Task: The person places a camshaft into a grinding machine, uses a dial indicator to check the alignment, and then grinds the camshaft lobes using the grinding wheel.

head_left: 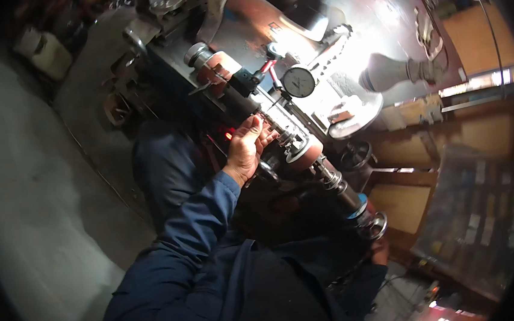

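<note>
Metal shaft (276,126) lies diagonally in the machine (218,67), beside the dial gauge (298,83). Left hand (246,148) half-curled at the shaft; grip cannot be told. Right hand (380,251), partly hidden, at the handwheel (381,225); closure cannot be told.

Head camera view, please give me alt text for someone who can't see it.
A person's left hand is at the metal parts lined up along a long machine, while the right hand is by a round metal wheel at its lower-right end. A round dial gauge sits just beyond the parts, beside a brightly lit area.
</note>
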